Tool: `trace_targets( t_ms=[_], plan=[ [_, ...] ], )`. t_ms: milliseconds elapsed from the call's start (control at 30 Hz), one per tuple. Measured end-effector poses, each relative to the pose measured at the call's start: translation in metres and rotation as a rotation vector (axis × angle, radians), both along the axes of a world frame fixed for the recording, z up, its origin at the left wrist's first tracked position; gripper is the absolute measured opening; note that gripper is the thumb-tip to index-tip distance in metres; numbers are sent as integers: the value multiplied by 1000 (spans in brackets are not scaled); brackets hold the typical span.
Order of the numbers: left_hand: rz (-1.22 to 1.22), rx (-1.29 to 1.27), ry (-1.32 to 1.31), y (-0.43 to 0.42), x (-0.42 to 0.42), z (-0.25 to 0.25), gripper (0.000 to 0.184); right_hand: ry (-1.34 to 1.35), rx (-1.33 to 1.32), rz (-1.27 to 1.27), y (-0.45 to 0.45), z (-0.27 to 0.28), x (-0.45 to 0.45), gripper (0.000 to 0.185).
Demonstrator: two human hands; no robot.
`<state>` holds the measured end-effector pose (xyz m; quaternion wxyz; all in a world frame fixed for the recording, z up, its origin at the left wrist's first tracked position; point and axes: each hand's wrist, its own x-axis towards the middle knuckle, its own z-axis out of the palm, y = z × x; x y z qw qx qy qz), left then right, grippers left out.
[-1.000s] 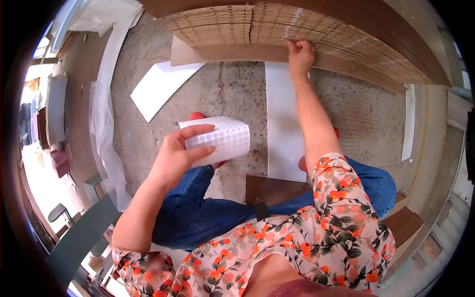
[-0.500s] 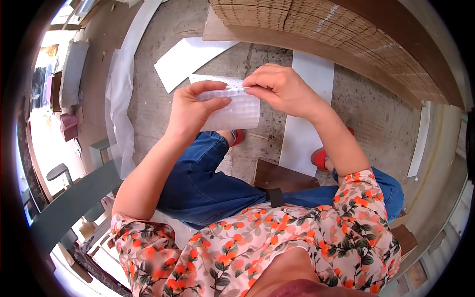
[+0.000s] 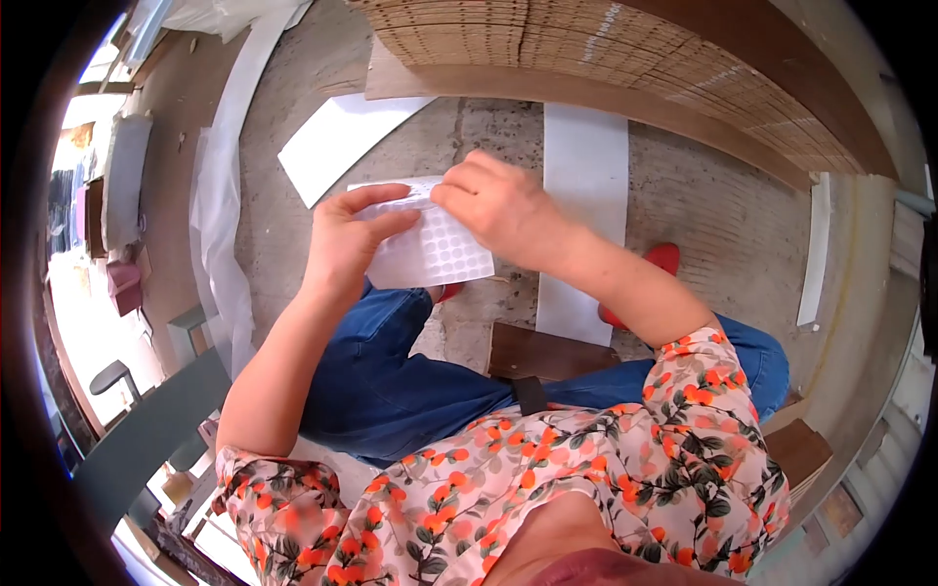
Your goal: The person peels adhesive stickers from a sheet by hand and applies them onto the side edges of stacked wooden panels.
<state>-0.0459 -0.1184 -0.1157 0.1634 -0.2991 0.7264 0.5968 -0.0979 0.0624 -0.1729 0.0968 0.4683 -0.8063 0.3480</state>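
Left fingers [image 3: 376, 194] pinch a dotted sheet [image 3: 454, 250]; right fingers [image 3: 455, 200] curl over it just beside them, grasp unclear. Apparently peeling; next calls for steady holding.

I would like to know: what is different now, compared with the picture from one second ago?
The right hand has left the brown stack and moved back toward the body and leftward, to the dotted sheet; whether it grips anything there is hidden. The left hand still holds the sheet, and the long white board still lies on the floor.
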Motion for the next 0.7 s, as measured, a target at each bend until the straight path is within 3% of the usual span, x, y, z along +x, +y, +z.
trace_targets(
  t_ms=[133, 267, 333, 400, 467, 533, 700],
  plan=[
    [66, 82, -42, 0, 1, -2, 30, -12, -16, 15, 4, -1, 8, 19],
    [78, 104, -66, 3, -1, 2, 29, -136, -288, 90, 9, -21, -6, 13],
    [42, 50, -53, 3, 0, 1, 28, -993, -492, -125, 19, -32, -22, 12],
    [2, -21, -43, 2, 1, -1, 28, -1234, -661, -310, 44, -83, -72, 13],
    [-30, -32, -59, 1, 1, -1, 28, -1071, -825, -539, 73, -142, -113, 13],
    [-47, -38, -63, 1, 0, 0, 28, -986, -813, -740, 96, -177, -143, 13],
    [-56, -16, -43, 3, 5, 8, 27, -836, -878, -825, 96, -201, -165, 11]
  ],
)
